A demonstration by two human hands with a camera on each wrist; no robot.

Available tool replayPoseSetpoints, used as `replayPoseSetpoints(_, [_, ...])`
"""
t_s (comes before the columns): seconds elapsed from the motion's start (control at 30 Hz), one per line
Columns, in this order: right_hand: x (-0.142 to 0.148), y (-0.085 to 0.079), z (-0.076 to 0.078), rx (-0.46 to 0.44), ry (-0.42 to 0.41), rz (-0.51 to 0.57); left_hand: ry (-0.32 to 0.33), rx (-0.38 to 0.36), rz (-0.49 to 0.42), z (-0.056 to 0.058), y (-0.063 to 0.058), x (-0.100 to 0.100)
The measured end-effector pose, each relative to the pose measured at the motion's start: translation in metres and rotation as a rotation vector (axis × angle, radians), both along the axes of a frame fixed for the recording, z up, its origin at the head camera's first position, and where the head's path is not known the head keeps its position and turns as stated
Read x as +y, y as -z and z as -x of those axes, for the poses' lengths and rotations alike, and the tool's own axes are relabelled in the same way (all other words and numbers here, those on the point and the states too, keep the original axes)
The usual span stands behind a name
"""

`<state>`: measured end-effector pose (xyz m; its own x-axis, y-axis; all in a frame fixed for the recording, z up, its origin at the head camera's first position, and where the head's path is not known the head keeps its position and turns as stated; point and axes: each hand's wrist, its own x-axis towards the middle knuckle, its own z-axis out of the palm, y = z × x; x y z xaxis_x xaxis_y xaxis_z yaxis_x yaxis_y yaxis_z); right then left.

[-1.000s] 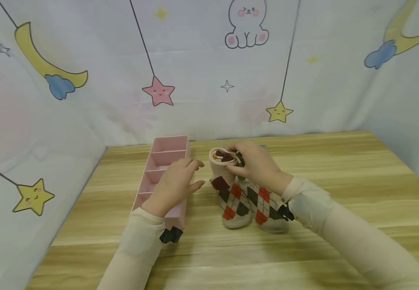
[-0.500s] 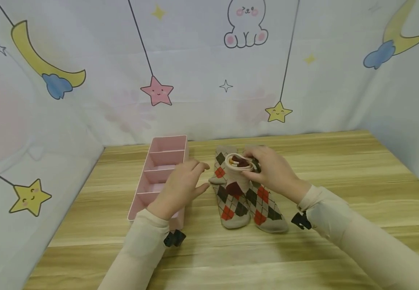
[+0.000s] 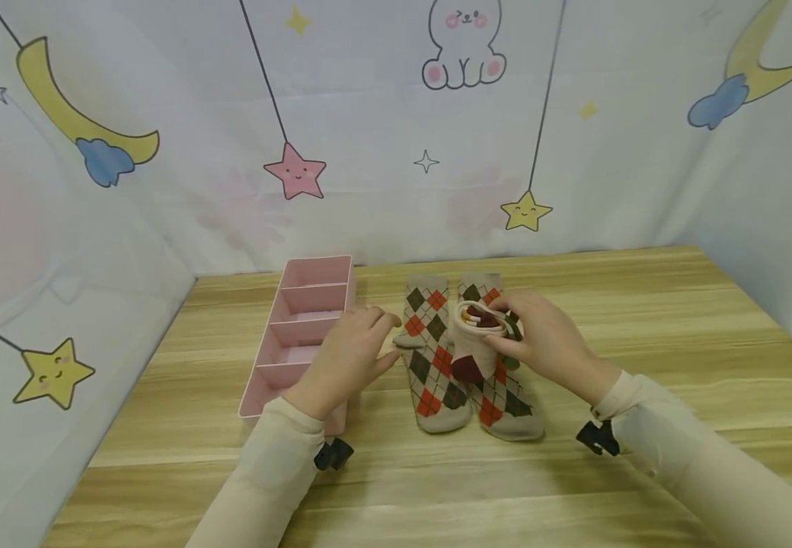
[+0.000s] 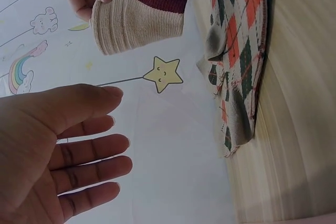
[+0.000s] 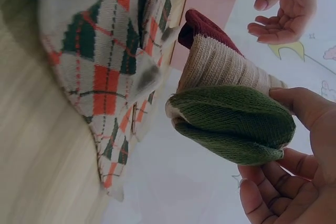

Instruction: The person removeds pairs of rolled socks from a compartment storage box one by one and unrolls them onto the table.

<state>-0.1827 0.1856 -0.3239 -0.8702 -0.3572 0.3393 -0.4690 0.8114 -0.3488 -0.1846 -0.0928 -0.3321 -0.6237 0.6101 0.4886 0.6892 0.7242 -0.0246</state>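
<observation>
My right hand (image 3: 554,342) pinches a rolled-up sock bundle (image 3: 476,342) by its upper rim, between thumb and fingers. Beige ribbed knit, a maroon heel and a dark green part (image 5: 233,124) show on the bundle. It is held above two argyle socks (image 3: 437,380), which lie flat side by side on the table with red and dark green diamonds. My left hand (image 3: 348,354) hovers by the right side of a pink box (image 3: 269,388), fingers relaxed and holding nothing. In the left wrist view the left hand's palm (image 4: 31,145) faces the bundle, apart from it.
The pink box is long and split by dividers into several compartments; its near part is covered by the left hand and forearm. The wooden table (image 3: 608,487) runs back to a white cloth backdrop (image 3: 368,114) printed with stars and moons.
My right hand has carried the sock bundle rightward and a little nearer, uncovering more of the left argyle sock. The left hand has shifted slightly to the right.
</observation>
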Motion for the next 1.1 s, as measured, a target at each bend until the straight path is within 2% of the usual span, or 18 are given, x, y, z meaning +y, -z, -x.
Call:
replayPoseSetpoints(0.37, [0.028, 0.006, -0.014, 0.023, 0.037, 0.029, -0.006, -0.042, 0.035, -0.004, 0.004, 0.014])
replayPoseSetpoints(0.63, [0.043, 0.011, -0.022, -0.012, 0.061, 0.032, 0.004, 0.001, 0.099, -0.005, 0.014, 0.030])
replayPoseSetpoints(0.77, [0.049, 0.014, -0.026, -0.027, 0.082, 0.028, 0.032, -0.010, 0.105, -0.007, 0.019, 0.038])
replayPoseSetpoints(1.0, [0.061, 0.021, -0.030, -0.046, 0.115, 0.021, 0.076, 0.020, 0.123, -0.011, 0.023, 0.056])
replayPoseSetpoints(1.1, [0.065, 0.025, -0.032, -0.058, 0.124, 0.027, 0.105, -0.016, 0.121, -0.012, 0.022, 0.066])
